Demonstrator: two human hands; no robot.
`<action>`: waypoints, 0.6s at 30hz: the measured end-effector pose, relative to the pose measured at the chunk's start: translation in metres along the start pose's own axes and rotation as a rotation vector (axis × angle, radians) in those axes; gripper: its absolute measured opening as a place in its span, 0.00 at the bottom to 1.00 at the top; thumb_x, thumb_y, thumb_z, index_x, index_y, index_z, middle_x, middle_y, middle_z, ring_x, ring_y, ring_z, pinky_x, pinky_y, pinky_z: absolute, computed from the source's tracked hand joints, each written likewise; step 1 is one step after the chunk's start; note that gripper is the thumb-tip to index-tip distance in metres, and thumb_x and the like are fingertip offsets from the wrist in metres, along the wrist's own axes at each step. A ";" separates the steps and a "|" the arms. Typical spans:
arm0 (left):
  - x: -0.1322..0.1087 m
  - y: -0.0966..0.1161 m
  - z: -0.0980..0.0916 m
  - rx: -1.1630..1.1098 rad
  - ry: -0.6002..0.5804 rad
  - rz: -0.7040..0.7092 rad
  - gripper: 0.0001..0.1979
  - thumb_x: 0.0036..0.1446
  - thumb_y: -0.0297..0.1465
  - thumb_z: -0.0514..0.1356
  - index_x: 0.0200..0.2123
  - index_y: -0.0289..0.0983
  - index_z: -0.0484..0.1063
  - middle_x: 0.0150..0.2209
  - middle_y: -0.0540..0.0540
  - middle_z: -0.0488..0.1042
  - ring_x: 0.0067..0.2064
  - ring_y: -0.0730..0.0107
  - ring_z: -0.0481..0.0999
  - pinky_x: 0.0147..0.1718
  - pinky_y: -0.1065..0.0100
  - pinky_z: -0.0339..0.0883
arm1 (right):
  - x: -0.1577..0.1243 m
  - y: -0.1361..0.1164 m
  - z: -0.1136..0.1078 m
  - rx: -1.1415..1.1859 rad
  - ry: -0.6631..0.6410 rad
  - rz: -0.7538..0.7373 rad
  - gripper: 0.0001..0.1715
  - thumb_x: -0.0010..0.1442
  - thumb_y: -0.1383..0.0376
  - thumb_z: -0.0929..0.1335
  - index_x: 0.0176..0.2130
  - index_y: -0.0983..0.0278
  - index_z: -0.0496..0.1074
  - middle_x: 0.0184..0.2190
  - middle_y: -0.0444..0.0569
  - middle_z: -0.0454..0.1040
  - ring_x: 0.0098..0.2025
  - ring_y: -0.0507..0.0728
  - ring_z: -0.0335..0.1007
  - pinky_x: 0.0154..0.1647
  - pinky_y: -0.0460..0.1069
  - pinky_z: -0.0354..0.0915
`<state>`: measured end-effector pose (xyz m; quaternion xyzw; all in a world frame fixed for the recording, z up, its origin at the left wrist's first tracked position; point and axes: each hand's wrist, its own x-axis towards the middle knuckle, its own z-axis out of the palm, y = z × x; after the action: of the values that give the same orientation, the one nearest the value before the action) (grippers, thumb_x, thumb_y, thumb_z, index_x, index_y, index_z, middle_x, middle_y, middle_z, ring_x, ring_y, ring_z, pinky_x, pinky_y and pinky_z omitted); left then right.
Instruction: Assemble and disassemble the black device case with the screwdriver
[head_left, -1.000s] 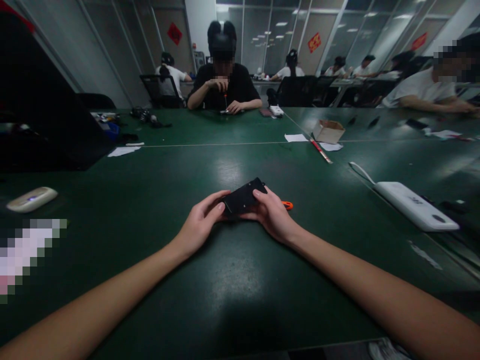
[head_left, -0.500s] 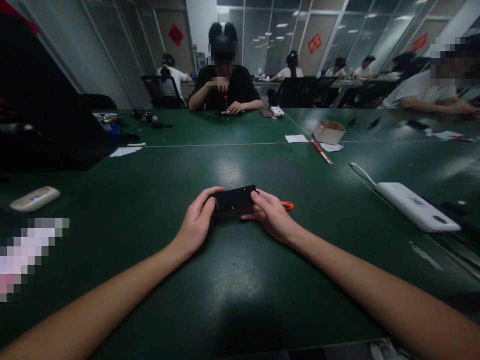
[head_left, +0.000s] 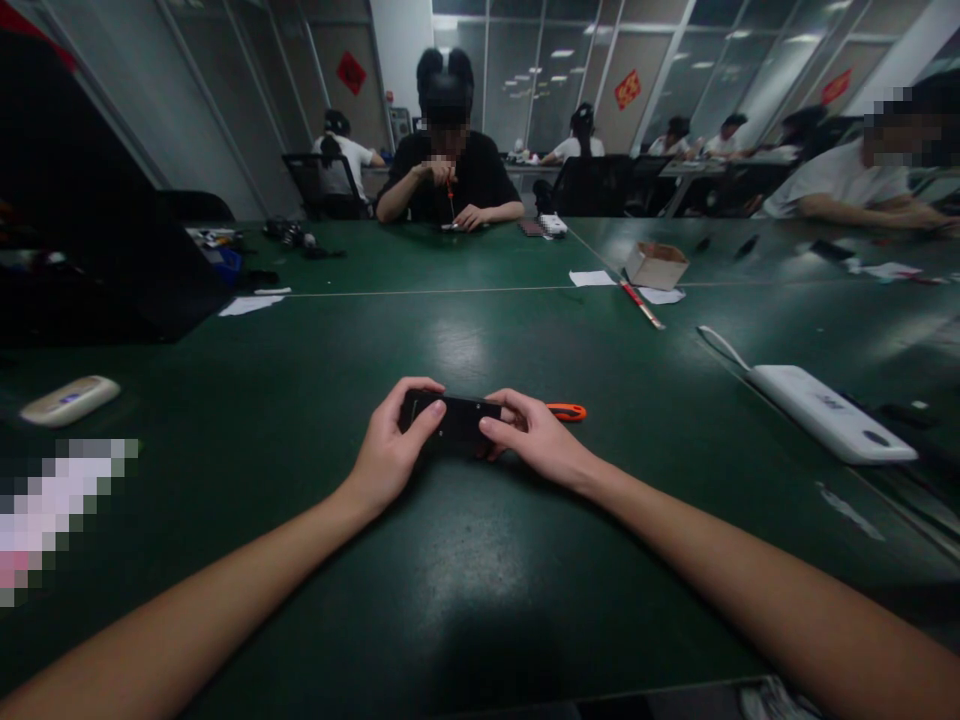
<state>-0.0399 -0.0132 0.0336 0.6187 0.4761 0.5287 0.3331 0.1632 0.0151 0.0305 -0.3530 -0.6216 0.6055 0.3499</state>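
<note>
Between my two hands is a flat black rectangular case [head_left: 460, 420] with small screw-like dots on its face, held above the table. My left hand [head_left: 394, 440] grips its left end, thumb on the face and fingers behind. At the right end my right hand [head_left: 536, 435] closes on it, thumb on the face; some of its fingers are hidden behind. Just beyond my right hand lies a tool with an orange handle [head_left: 568, 412], its other end hidden by the hand and the case.
On the green table [head_left: 465, 560] a white power bank [head_left: 829, 410] with a cord lies right. A pale oval device [head_left: 71, 401] is at left. Farther off are a small open cardboard box [head_left: 657, 266] and a red strip [head_left: 641, 305]. A person [head_left: 450, 170] opposite holds a screwdriver.
The black case has shifted left and levelled out, its face now turned more towards me. Both hands moved with it, and my left thumb reaches farther over its face.
</note>
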 end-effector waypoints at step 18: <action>0.007 -0.011 0.010 -0.451 -0.179 -0.171 0.34 0.50 0.37 0.70 0.54 0.38 0.54 0.54 0.35 0.75 0.54 0.55 0.77 0.55 0.53 0.67 | -0.003 0.001 0.022 0.435 -0.069 0.156 0.26 0.55 0.54 0.74 0.47 0.64 0.65 0.36 0.49 0.78 0.35 0.57 0.81 0.31 0.45 0.75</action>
<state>-0.0331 -0.0024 0.0236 0.5307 0.3653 0.5345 0.5470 0.1456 0.0017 0.0294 -0.2952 -0.4590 0.7621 0.3484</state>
